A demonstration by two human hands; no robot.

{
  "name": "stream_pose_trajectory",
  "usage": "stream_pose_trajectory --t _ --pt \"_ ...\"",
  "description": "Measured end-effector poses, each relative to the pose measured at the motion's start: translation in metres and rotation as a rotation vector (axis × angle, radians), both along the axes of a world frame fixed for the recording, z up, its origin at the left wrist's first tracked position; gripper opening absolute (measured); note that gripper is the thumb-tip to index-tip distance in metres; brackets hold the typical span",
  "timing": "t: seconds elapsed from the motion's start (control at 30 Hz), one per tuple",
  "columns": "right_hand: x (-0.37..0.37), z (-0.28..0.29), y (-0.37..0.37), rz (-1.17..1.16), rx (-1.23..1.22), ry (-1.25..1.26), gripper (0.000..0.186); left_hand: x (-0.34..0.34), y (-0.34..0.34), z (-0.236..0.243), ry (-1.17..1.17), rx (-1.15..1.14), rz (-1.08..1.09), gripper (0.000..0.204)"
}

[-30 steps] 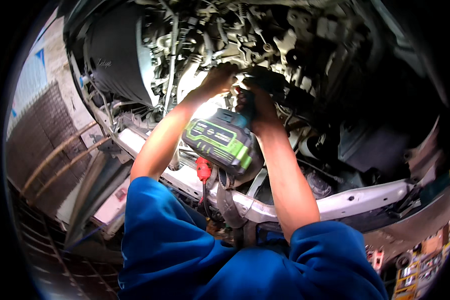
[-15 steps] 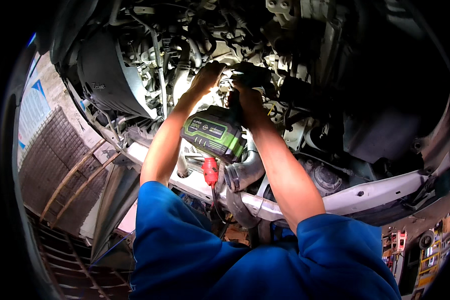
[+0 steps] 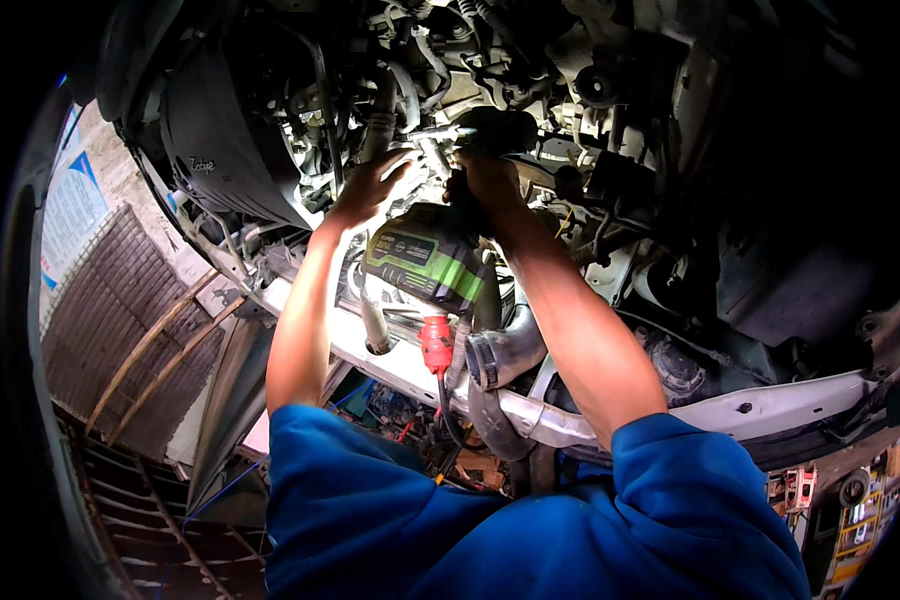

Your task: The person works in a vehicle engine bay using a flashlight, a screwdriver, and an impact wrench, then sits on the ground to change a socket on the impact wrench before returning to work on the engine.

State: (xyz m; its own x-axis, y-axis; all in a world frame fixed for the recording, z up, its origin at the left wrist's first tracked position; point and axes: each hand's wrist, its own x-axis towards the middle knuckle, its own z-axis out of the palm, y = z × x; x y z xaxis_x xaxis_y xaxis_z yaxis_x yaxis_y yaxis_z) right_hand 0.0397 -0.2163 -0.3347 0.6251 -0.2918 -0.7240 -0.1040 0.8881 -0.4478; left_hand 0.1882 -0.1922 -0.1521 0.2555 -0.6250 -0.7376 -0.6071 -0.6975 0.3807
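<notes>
My right hand is wrapped round the handle of a cordless impact wrench, whose black and green battery hangs toward me. From the wrench's dark head a bright metal shaft points left, into the lit engine bay. Just below that shaft and left of the handle, my left hand has its fingers apart, with nothing visible in them. Whether the shaft's tip touches a fastener cannot be made out.
A pale metal crossbar runs along the near side of the bay. Below the battery are a red plug-like fitting with a black cable and a thick hose. A dark cover lies at left; hoses crowd the far side.
My left hand has drawn back toward me from the front of the wrench, its fingers opening. The shaft now shows clearly. The right hand still grips the wrench, and the view has shifted slightly.
</notes>
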Motion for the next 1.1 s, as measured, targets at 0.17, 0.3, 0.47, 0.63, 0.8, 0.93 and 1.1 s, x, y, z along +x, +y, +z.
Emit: stream_pose_trajectory --t 0.17,0.3,0.47,0.63,0.8,0.93,1.1 --pt "-0.003 0.039 -0.035 -0.094 0.642 0.042 0.015 -0.039 0.025 0.095 -0.258 0.041 0.328 0.030" --pt "-0.015 0.080 -0.076 -0.192 0.896 -0.003 0.013 -0.097 0.103 0.118 -0.429 -0.078 0.574 0.027" --pt "-0.011 0.085 -0.081 -0.155 0.906 0.031 0.014 -0.170 0.148 0.140 -0.679 0.022 0.563 0.029" --pt "-0.007 0.103 -0.073 0.006 0.638 0.142 0.014 -0.209 0.176 0.121 -0.812 0.002 0.556 0.032" --pt "-0.003 0.060 -0.050 -0.029 0.743 0.128 0.014 -0.206 0.180 0.112 -0.871 -0.044 0.556 0.034" --pt "-0.012 0.092 -0.078 -0.129 0.917 0.035 0.011 -0.210 0.183 0.111 -0.906 -0.035 0.541 0.036" --pt "-0.022 0.084 -0.083 -0.180 0.958 -0.074 0.013 -0.211 0.182 0.111 -0.886 -0.012 0.590 0.037"
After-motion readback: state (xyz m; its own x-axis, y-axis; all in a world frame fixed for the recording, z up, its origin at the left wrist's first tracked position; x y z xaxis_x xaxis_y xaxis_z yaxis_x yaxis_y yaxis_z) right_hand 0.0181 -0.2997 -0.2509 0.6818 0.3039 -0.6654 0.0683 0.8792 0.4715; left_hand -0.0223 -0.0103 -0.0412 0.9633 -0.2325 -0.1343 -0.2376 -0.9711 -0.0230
